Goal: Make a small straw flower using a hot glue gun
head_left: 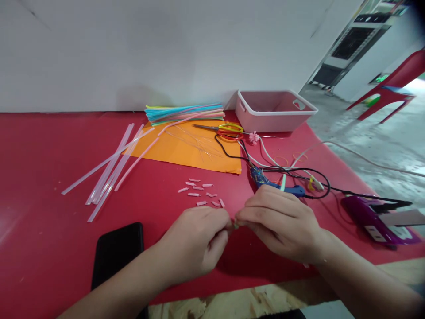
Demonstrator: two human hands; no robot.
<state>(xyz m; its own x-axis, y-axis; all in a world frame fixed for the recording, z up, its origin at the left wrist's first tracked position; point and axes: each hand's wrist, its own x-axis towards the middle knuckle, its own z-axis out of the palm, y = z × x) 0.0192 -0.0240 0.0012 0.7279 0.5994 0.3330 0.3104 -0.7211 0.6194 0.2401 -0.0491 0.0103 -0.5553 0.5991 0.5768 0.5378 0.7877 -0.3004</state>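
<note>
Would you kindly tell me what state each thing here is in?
Left hand, fingers curled.
Right hand, pinching a greenish bit.
Bin, upright, open-topped.
Scissors, blades apparently closed.
Phone, screen dark.
Glue gun, lying down; power unclear.
Orange sheet, spread flat.
Pipe cleaners, heaped loosely.
Plastic strips, crossed loosely.
Short pink pieces, scattered.
Black cord, looped.
Chair, upright.

A pale, plain wall (166,53) with faint marks rose behind the table from ten to twelve o'clock. The red tabletop (43,177) met its foot, and a strip of mottled wood (262,297) showed at six o'clock. Beyond the table, a grey, patchily shiny floor (352,137) opened out towards two o'clock, where a red chair (410,71) stood in bright light. A dark-panelled unit (352,43) stood farther back at one o'clock, near another pale wall (395,55).
</note>
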